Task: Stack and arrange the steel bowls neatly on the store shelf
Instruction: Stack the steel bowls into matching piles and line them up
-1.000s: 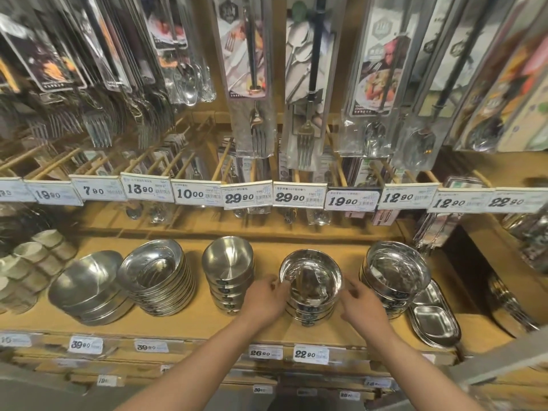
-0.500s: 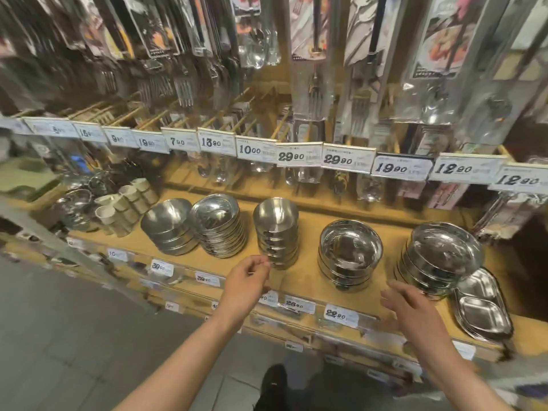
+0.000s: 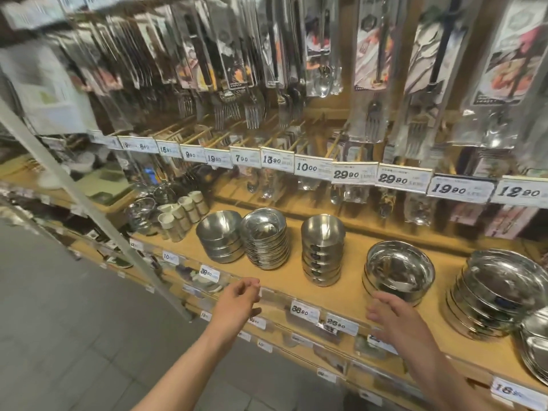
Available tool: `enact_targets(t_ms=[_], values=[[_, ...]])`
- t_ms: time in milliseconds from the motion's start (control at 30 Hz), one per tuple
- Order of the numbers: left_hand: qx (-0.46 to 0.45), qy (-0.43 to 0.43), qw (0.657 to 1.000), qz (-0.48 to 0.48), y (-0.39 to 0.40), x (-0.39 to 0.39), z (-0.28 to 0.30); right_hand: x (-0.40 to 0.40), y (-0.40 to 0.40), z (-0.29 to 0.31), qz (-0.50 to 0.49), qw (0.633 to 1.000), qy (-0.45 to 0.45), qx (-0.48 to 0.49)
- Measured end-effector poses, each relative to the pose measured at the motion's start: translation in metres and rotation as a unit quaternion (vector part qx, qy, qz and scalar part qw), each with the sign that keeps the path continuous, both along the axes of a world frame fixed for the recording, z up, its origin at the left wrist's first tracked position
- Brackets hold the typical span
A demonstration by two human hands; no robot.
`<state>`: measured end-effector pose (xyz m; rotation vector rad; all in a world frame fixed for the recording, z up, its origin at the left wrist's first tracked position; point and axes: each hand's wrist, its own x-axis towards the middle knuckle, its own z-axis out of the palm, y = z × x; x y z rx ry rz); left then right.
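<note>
Left hand (image 3: 239, 295) loosely curled and empty, right hand (image 3: 394, 318) spread open and empty, both hovering off the front lip of the long tan wooden shelf (image 3: 350, 284). On that shelf, five stacks of round shiny steel bowls (image 3: 323, 250) in a row, presumably nested to save space and face shoppers.

White price tags (image 3: 354, 172) clipped along the rail under the hanging cutlery packs read, from nine o'clock toward three o'clock: 9.90, 19.90, 7.90, 13.90, 10.00, 29.90, 29.90, 19.90 and 12.90 (the tags further left are too blurred to read surely). On the front edge of the wooden shelf (image 3: 350, 287), tags read 39.90 at about eight o'clock, then 38.80 and 25.90 near six o'clock. Print on the cutlery packaging cannot be read.
</note>
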<state>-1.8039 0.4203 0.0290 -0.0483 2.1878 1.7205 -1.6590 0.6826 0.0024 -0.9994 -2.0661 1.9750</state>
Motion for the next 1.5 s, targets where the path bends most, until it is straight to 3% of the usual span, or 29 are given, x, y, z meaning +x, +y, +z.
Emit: enact_targets(t_ms=[267,433,600,733,867,1000,1100,1200,1300,1500], values=[[0.025,-0.019,0.999,0.013,-0.067,-0.067,-0.013,-0.073,-0.064,-0.006,0.031,0.999,-0.022,-0.022],[0.020,-0.039,0.999,-0.007,-0.112,-0.145,-0.034,-0.134,-0.113,-0.030,-0.031,0.993,-0.041,-0.107],[0.011,-0.057,0.998,-0.038,-0.147,-0.229,-0.049,-0.197,-0.170,-0.059,-0.071,0.992,-0.063,-0.080],[-0.002,-0.063,0.996,-0.058,-0.159,-0.284,-0.057,-0.251,-0.213,-0.072,-0.107,0.982,-0.083,-0.128],[-0.020,-0.091,0.992,-0.082,-0.155,-0.326,-0.066,-0.307,-0.242,-0.085,-0.129,0.977,-0.056,-0.160],[0.053,-0.140,0.982,-0.117,-0.139,-0.351,-0.092,-0.353,-0.262,-0.102,-0.122,0.976,0.002,-0.178],[0.103,-0.138,0.979,-0.110,-0.123,-0.362,-0.108,-0.375,-0.279,-0.116,-0.201,0.967,0.076,-0.137],[0.115,-0.146,0.977,-0.104,-0.111,-0.383,-0.122,-0.398,-0.283,-0.119,-0.279,0.954,0.079,-0.083],[0.113,-0.145,0.972,-0.146,-0.092,-0.402,-0.120,-0.420,-0.277,-0.121,-0.272,0.961,0.047,-0.004],[0.089,-0.112,0.974,-0.175,-0.059,-0.430,-0.117,-0.451,-0.255,-0.120,-0.265,0.957,0.116,0.010]])
